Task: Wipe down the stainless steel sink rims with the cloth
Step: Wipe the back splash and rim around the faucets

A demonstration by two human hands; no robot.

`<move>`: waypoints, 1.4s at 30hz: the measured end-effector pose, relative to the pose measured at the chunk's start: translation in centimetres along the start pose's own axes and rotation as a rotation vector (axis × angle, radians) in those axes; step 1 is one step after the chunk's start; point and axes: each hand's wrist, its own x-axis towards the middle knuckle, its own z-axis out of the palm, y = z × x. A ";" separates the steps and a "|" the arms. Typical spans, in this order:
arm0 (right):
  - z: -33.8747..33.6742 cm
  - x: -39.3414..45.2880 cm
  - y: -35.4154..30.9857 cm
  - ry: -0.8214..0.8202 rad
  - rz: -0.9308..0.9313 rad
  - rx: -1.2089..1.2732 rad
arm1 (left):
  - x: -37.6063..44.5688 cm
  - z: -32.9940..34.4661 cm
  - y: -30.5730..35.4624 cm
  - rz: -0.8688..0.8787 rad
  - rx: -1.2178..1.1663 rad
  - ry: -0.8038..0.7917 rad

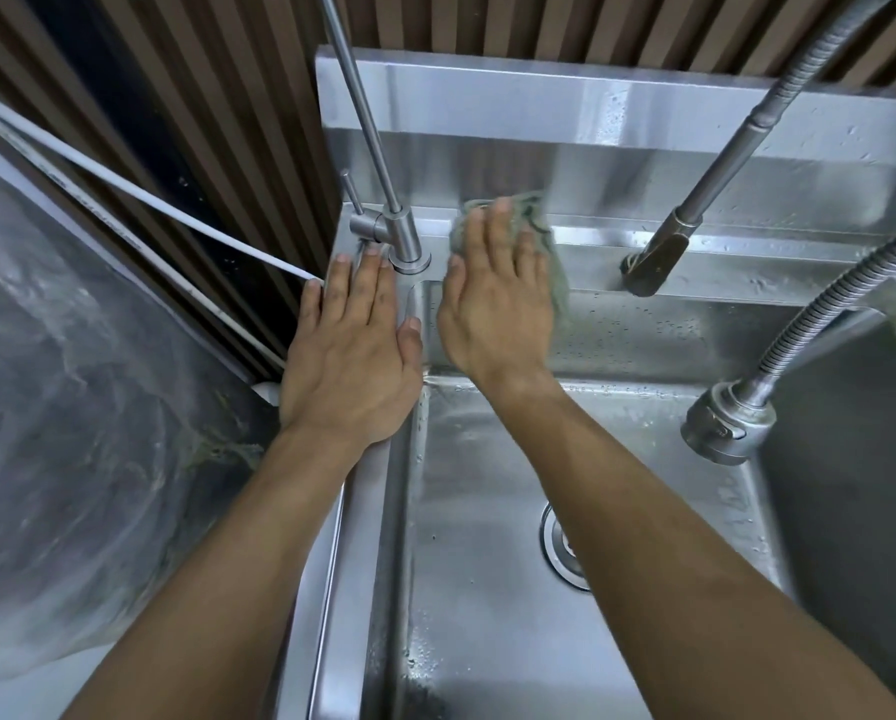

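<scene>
A grey-green cloth (555, 262) lies on the back rim (721, 262) of the stainless steel sink, just right of a thin faucet. My right hand (495, 304) presses flat on the cloth with straight fingers, and most of the cloth is hidden under it. My left hand (352, 350) rests flat on the sink's left rim (331, 563), fingertips near the faucet base (409, 262). The wet basin (487, 511) lies below both hands.
A thin faucet (363, 122) rises at the back left corner. A pull-down sprayer head (659, 257) hangs over the back rim, and a second hose head (726, 423) hangs at the right. A white tube (124, 200) and plastic-wrapped bulk (72, 381) sit left.
</scene>
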 end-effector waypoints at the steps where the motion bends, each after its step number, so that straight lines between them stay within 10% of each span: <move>1: 0.0 -0.1 0.8 0.002 -0.102 -0.011 | 0.0 0.0 0.0 0.001 0.000 0.002; 9: -0.3 0.1 2.7 0.087 0.199 -0.061 | 0.1 0.0 0.0 -0.001 0.009 -0.010; 16: -0.5 1.2 2.7 -0.019 -0.292 0.017 | 0.1 -0.1 0.1 0.000 0.019 -0.019; 28: 0.9 0.9 2.8 0.303 0.293 0.100 | 0.0 0.3 -0.2 0.011 0.015 0.011; 34: 1.0 0.9 5.2 0.358 -0.153 0.209 | 0.1 0.2 0.0 0.013 -0.004 0.014; 39: -3.4 2.6 2.9 0.780 0.130 0.835 | 0.0 0.2 -0.1 0.010 -0.014 0.011; 42: -4.2 5.4 1.5 0.842 -0.072 0.549 | 0.0 0.3 -0.2 0.017 -0.014 0.024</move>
